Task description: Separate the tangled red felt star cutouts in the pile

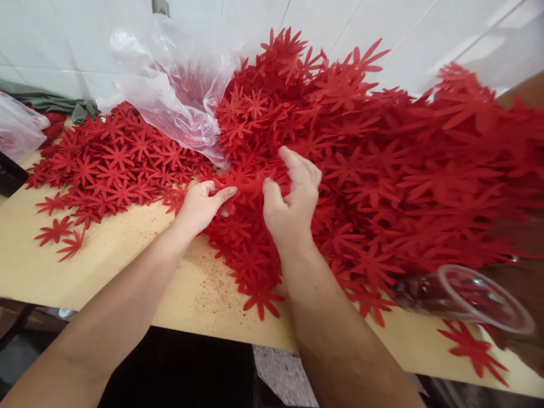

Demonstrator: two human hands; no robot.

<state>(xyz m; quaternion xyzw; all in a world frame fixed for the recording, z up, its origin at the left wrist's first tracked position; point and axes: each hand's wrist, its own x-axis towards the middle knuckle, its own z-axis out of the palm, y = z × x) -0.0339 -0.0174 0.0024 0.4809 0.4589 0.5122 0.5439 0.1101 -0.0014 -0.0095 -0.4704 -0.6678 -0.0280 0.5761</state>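
The left hand pinches a red flower cutout over heaped cutouts on the counter, the right hand just beyond it, grip parted — likely light, pliable and quick to crease, the piece seems best taken near its solid centre, though blur obscures its outline

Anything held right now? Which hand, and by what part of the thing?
The left hand pinches a blurred red piece, likely a flower-shaped cutout; which part is gripped can't be told. The right hand is open, holding nothing visible.
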